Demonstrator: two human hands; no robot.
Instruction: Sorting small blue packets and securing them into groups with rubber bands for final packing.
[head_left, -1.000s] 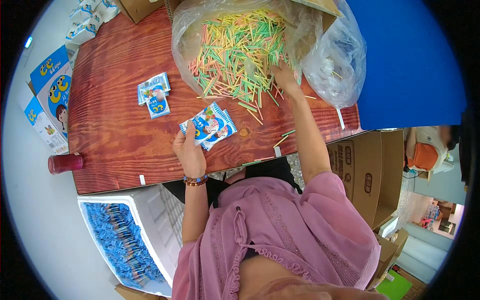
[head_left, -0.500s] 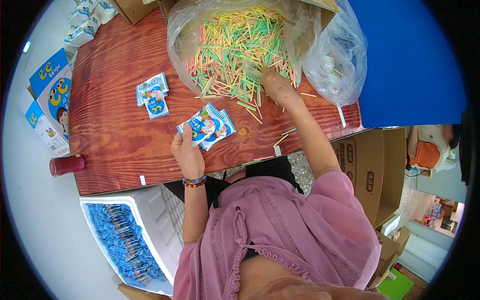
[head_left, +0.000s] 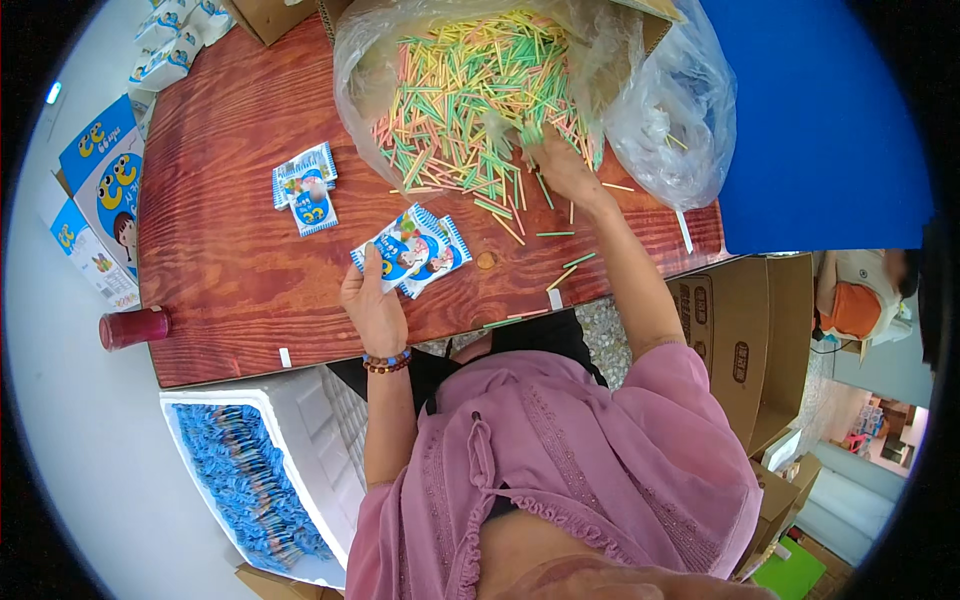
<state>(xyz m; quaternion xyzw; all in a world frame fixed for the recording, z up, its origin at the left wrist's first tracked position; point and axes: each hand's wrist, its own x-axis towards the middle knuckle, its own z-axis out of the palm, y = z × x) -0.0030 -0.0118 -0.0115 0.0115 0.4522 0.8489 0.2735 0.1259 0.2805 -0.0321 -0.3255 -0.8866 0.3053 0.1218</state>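
My left hand (head_left: 376, 312) pinches the near edge of several small blue-and-white packets (head_left: 405, 248), its thumb on top. They overlap in a fan just above the tabletop. My right hand (head_left: 565, 172) is at the near right side of a big heap of thin pink, yellow and green sticks (head_left: 480, 85). Its fingers are curled together, with pale green sticks at the tips; how many it holds is hidden. The heap spills from a clear plastic bag (head_left: 365, 85). Farther left, another few packets (head_left: 308, 190) lie stacked askew on the table.
The red-brown wooden table (head_left: 225, 270) bears stray sticks (head_left: 568, 278) near its front edge. A red-lidded jar (head_left: 135, 328) stands at the left. Below it, a white foam box (head_left: 330, 470) holds many blue packets. Cardboard boxes (head_left: 745, 350) stand at the right; a clear bag (head_left: 680, 130) lies beside the heap.
My right hand has shifted slightly right and toward me, its fingers gathering pale green sticks. A few green sticks now lie loose below it. My left hand has barely moved.
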